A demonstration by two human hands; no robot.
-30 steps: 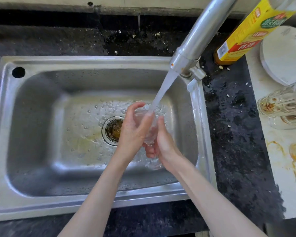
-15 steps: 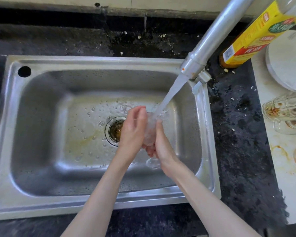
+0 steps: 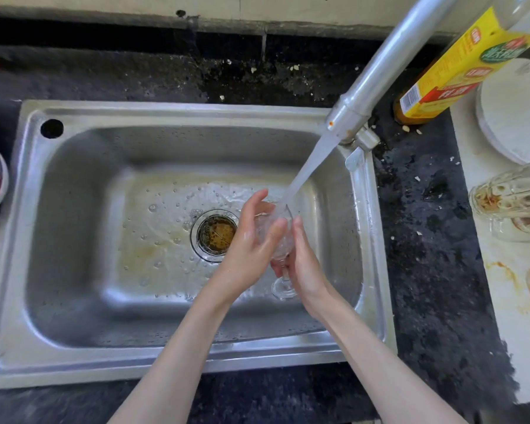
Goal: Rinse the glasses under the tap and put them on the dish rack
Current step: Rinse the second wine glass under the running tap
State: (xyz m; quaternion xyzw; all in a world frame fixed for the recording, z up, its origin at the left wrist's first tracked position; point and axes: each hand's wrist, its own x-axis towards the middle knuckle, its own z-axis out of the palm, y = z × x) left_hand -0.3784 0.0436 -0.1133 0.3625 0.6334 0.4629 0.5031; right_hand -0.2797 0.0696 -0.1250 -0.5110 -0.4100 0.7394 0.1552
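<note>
Stemmed glass (image 3: 278, 240) held over sink (image 3: 178, 117), right of drain (image 3: 216, 234), rim up under water stream (image 3: 306, 169) from tap (image 3: 389, 65). Left hand (image 3: 251, 240) wraps fingers around bowl. Right hand (image 3: 303, 264) curls fingers round lower bowl and stem; foot visible below. Dirty glasses (image 3: 511, 200) lie on stained board (image 3: 502, 280) on counter (image 3: 426, 240), right of sink. Yellow-labelled bottle (image 3: 459, 65) behind tap.

- The clear stemmed glass (image 3: 277, 237) stood upright over the sink (image 3: 178, 359), right of the drain.
- The tap (image 3: 377, 75) poured water into its bowl.
</note>
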